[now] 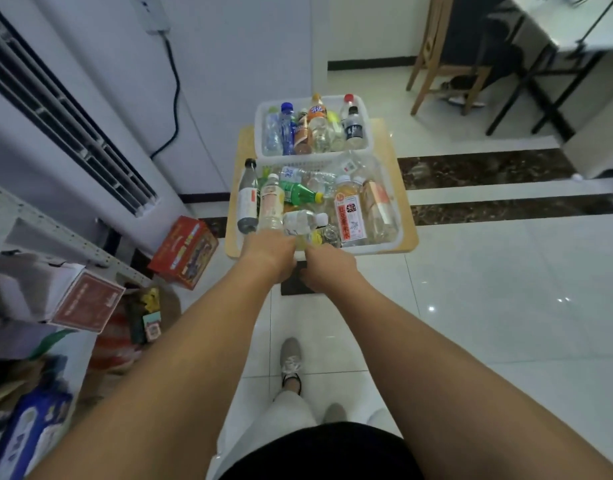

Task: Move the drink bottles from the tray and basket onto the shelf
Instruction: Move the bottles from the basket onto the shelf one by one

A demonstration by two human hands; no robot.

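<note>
Glossy white tiled floor (pixel 471 306), crossed by two dark marbled bands; one white standing air conditioner (pixel 73 109) at left; one black cable (pixel 175 98) on the wall behind it; one grey perforated metal shelf (pixel 66 239) at far left, well apart from the bottles; one small pale wooden table (pixel 407 233) ahead, bearing two white containers set one behind the other.

Container 1: far white plastic basket (pixel 259 126); at least seven drink bottles, upright and packed close; among them one blue-capped bottle (pixel 287 128), one orange-labelled bottle (pixel 317 112), one red-capped bottle (pixel 348 100), one black-capped dark-labelled bottle (pixel 353 128); exact count unclear where the clear ones overlap.

Container 2: near white plastic tray (pixel 374 248); about ten bottles, jumbled; one tall dark-capped bottle with white label (pixel 248 199) at the left edge; one pale peach-labelled bottle (pixel 271 206) just beside it; one green bottle (pixel 298 192) lying on its side; one clear white-capped bottle (pixel 303 221) lying across the front; one yellow-capped bottle with red-and-white label (pixel 348 216); one orange-labelled clear bottle (pixel 377 206) at right; several clear bottles behind, not separable.

Hands: two, on bare arms, side by side at the tray's near rim; left hand (pixel 272 251) with its back to the camera, fingers hidden beyond the knuckles, grasp cannot be told; right hand (pixel 327 265) with fingers curled under, whether round anything cannot be told.

Sundries: one red carton (pixel 184 252) on the floor by the table; one wooden chair (pixel 436 57) at rear; two grey shoes (pixel 291 358) below.
</note>
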